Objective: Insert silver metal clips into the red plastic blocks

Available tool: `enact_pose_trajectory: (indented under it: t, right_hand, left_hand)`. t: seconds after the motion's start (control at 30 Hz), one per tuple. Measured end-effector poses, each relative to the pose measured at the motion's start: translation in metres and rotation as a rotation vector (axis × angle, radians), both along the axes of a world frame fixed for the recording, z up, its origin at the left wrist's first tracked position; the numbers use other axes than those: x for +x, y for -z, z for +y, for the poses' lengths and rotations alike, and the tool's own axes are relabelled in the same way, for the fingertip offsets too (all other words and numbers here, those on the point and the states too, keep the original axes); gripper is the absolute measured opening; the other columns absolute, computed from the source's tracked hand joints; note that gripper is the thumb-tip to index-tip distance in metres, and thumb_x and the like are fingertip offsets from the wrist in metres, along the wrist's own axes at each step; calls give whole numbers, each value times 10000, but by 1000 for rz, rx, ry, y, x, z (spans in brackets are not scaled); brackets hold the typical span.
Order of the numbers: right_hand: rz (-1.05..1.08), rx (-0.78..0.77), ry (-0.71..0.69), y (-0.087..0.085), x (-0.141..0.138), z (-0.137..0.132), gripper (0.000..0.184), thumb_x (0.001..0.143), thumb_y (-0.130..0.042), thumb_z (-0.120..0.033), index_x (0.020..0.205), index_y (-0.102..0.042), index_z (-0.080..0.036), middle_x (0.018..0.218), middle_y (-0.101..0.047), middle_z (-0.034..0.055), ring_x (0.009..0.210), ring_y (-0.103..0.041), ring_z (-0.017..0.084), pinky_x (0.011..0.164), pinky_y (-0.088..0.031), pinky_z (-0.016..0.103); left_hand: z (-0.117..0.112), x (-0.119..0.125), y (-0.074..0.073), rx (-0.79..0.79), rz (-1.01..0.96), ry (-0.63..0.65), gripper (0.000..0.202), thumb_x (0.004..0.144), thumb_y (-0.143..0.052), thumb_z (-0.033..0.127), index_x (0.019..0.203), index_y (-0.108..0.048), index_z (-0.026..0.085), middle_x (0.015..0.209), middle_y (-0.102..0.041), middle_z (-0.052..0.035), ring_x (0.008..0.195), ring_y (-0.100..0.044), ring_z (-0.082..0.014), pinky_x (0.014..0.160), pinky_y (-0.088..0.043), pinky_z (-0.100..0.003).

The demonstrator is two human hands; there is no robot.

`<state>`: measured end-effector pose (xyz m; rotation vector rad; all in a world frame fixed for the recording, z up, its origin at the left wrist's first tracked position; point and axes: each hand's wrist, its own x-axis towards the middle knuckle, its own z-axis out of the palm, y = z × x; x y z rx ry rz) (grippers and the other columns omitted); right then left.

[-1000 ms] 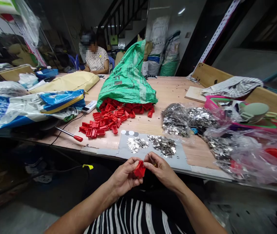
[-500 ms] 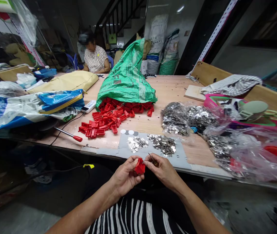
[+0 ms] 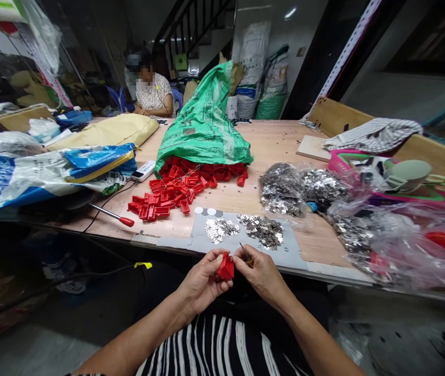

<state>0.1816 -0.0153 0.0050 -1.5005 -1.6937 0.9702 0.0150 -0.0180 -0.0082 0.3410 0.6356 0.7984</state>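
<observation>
A seated person's two bare hands were raised together at 6 o'clock, just in front of the table edge and above a black-and-white striped top [image 3: 216,352]. The left hand [image 3: 202,282] was closed around a small red plastic part [image 3: 226,267], its fingers wrapped around the part so that it was held steady. The right hand [image 3: 261,274] was also closed, with its fingertips pinched on a thin pointed tool [image 3: 243,251] that rose beside the red plastic part. The hands' closeness suggested careful work at close range, but the fingers hid much of the part, and it was impossible to tell whether the tool touched it.

A grey mat [image 3: 295,256] on the wooden table [image 3: 273,141] held two heaps of small silver metal pieces [image 3: 220,230] [image 3: 262,231] at 12 o'clock, probably placed within easy reach. A pile of red plastic parts [image 3: 167,196] spilled from a green woven sack [image 3: 202,120] at 11 o'clock, the sack's open mouth facing the person. A screwdriver with a red handle [image 3: 118,216] lay at 10 o'clock. Bags of silver pieces [image 3: 283,190] sat at 1 o'clock, and a clear plastic bag [image 3: 413,245] at 2 o'clock was cut off by the frame. A co-worker [image 3: 152,91] sat at the far end at 11 o'clock, with their hands hidden from view.
</observation>
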Motion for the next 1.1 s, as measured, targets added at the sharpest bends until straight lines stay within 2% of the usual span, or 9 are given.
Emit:
enact_pose_trajectory:
  t: [0.27, 0.53, 0.73, 1.1]
  right_hand:
    - [-43, 10, -34, -8, 3, 0, 164, 846, -513, -305, 726, -560, -204, 662, -594, -24, 615, -529, 125, 582, -409, 239]
    - [-170, 27, 30, -18, 0, -4, 147, 823, -510, -301, 706, -545, -219, 642, -611, -18, 579, -547, 136, 551, -402, 246]
    - [-225, 4, 14, -28, -3, -6, 139, 799, -505, -276, 677, -537, -219, 630, -604, -19, 562, -528, 133, 533, -380, 246]
    - [-178, -13, -29, -25, 0, -9, 150, 825, -508, -292, 701, -548, -218, 647, -616, -18, 573, -530, 134, 539, -379, 251]
  left_hand:
    - [2, 0, 1, -54, -90, -11, 251, 826, -655, 245, 1045, -557, 170, 866, -622, -44, 599, -613, -86, 489, -470, -144]
    - [1, 1, -1, -30, -56, -6, 272, 810, -673, 261, 1042, -559, 175, 847, -626, -42, 553, -613, -87, 456, -444, -142]
    - [0, 2, 1, -24, -35, 20, 277, 805, -680, 265, 1033, -555, 170, 844, -619, -33, 543, -613, -88, 458, -446, -148]
    - [1, 2, 4, -71, -96, 34, 236, 813, -673, 245, 1005, -564, 163, 866, -621, -46, 587, -618, -87, 466, -456, -136]
